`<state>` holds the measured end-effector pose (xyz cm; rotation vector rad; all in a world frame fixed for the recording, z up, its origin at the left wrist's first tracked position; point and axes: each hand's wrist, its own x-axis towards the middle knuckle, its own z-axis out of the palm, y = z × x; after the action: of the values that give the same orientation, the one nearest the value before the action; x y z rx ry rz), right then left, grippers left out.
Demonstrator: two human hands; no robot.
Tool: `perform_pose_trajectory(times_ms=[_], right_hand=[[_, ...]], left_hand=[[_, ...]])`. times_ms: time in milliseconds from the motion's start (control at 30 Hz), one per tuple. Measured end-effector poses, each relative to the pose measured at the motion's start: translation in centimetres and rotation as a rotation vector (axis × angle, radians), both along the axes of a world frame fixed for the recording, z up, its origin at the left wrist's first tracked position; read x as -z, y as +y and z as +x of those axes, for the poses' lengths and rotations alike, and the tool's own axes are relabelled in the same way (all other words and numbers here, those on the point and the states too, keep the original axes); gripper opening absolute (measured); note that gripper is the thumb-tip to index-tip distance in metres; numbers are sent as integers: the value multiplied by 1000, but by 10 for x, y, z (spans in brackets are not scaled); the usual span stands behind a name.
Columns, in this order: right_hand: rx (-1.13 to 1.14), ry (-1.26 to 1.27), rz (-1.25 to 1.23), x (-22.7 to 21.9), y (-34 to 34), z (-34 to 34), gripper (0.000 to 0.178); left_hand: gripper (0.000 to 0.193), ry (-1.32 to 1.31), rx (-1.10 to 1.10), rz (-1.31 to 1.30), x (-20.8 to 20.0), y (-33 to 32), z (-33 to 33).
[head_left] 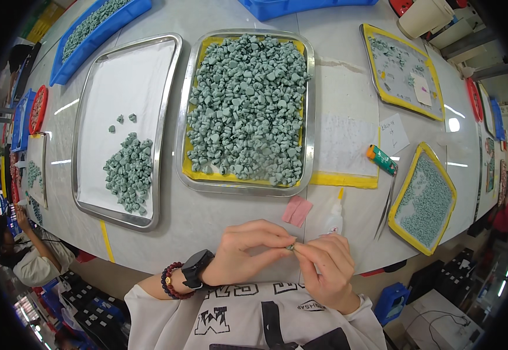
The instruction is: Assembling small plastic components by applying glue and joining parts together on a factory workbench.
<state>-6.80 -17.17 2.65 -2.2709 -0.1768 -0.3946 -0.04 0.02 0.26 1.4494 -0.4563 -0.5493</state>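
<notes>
Pinching: I see the left hand [252,248] and right hand [328,269] meet, each grip closed by finger and thumb on one small greenish piece [290,247], its details too tiny to read.
Left wrist: dark watch [197,269], beaded bracelets [171,281].
Desk [236,216]: grey, the piece showing by its near edge.
White bottle [334,223]: just beyond the right hand, yellow tip outward.
Pink cloth [296,210]: left of the bottle.
Tweezers [387,207]: right of the bottle, near a green tube [383,160].
Yellow-edged tray [408,238]: far right, spread with small stones [424,201].
Left tray [131,81]: white-lined, stones heaped [128,173] nearer me, three loose beyond.
Middle tray [224,186]: full of grey-green stones [248,105].
Blue bin [103,38]: behind the left tray, holding more.
</notes>
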Motion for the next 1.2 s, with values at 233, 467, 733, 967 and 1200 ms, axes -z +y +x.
perform_pose_trajectory(times_ms=[233, 467, 733, 967, 1200], right_hand=[[-35, 95, 81, -9, 1, -5, 27], [-60, 118, 128, -6, -2, -1, 29], [-15, 62, 186, 2, -7, 6, 22], [-69, 31, 104, -2, -11, 11, 22], [-41, 40, 114, 2, -9, 8, 23]], left_hand=[[25, -109, -31, 20, -2, -1, -1], [28, -202, -37, 64, -4, 0, -1], [25, 76, 25, -124, 3, -2, -2], [24, 126, 41, -111, 2, -1, 0], [24, 96, 44, -101, 2, -1, -1]])
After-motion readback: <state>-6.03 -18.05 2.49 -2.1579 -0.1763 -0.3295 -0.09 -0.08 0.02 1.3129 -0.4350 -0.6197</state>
